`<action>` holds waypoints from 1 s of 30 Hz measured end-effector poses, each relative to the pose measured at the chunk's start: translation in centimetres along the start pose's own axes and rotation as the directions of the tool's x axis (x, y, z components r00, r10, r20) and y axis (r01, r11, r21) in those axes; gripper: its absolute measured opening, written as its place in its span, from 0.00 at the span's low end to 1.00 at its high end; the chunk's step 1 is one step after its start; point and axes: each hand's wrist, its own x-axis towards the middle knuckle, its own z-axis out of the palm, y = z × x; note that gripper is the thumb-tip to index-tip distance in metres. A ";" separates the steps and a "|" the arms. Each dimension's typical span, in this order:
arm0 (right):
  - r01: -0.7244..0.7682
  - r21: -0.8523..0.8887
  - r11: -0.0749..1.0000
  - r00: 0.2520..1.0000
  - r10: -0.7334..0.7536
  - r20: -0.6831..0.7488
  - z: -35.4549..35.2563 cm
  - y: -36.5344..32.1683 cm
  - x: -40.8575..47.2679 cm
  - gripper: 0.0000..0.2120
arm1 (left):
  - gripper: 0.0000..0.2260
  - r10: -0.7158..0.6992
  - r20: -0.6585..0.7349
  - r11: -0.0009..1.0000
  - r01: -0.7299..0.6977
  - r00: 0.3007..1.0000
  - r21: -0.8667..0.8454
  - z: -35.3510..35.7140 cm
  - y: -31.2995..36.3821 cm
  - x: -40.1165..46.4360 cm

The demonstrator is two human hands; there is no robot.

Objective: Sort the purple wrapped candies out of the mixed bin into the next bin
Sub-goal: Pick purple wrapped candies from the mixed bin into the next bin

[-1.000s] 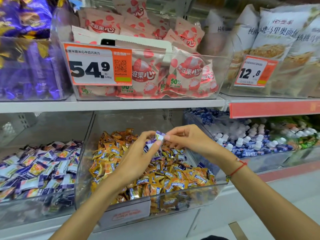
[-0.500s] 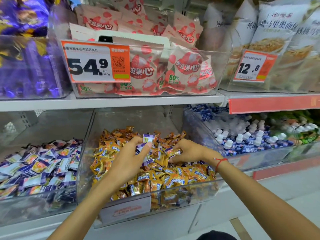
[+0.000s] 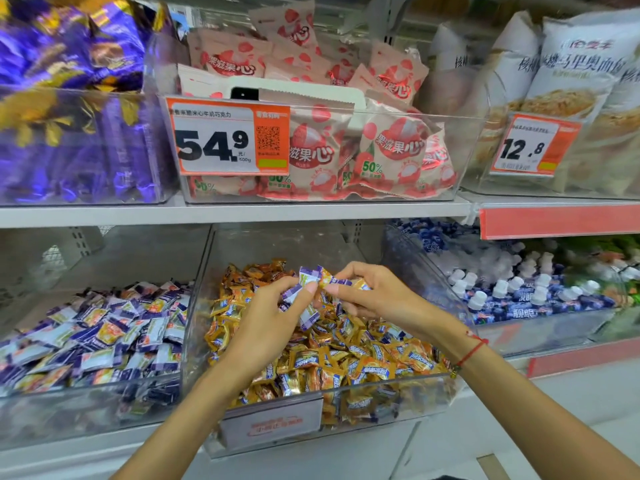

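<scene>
The mixed bin (image 3: 388,393) is a clear plastic bin in the middle of the lower shelf, full of orange wrapped candies with a few purple ones among them. My left hand (image 3: 266,320) is raised over it and holds several purple wrapped candies (image 3: 308,277) bunched in its fingers. My right hand (image 3: 374,296) is beside it, pinching a purple wrapped candy (image 3: 337,281) with an orange one close by; the fingertips of both hands nearly meet. The neighbouring bin (image 3: 104,407) on the left holds a pile of purple wrapped candies.
To the right sits a clear bin of blue-and-white small bottles (image 3: 512,292). The shelf above (image 3: 242,211) carries bins of purple bags, pink snack packs with a 54.9 price tag (image 3: 227,136), and white bags tagged 12.8. The shelf edge overhangs the bins.
My right hand dipped into the orange pile, then rose again with a candy to meet my left hand. My left hand stayed over the bin holding its purple candies.
</scene>
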 end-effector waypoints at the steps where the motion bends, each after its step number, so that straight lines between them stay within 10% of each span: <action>1: 0.047 -0.030 0.998 0.996 -0.049 -0.073 0.2 -0.2 0.1 0.09 | 0.13 0.013 -0.022 1.000 -0.013 1.000 -0.018 -0.2 0.2 -0.1; 11: 0.126 -0.151 0.980 0.992 -0.126 0.009 2.9 -1.8 0.2 0.14 | 0.16 0.161 -0.176 0.957 -0.110 0.971 0.267 -4.4 2.3 -4.1; 17: 0.105 -0.438 0.893 0.993 -0.071 0.092 6.1 0.1 3.1 0.08 | 0.16 0.164 -0.493 0.814 0.165 0.855 0.557 -12.4 -1.6 -7.6; 24: 0.194 -0.566 0.801 0.981 -0.156 0.116 8.6 2.1 3.5 0.20 | 0.31 -0.048 -0.166 0.694 0.153 0.985 0.704 -16.9 -8.2 -6.7; 30: 0.144 -0.420 0.896 0.962 -0.226 -0.154 5.6 1.4 0.3 0.13 | 0.31 0.098 -0.187 0.783 0.041 0.977 0.620 -14.1 -5.7 -5.7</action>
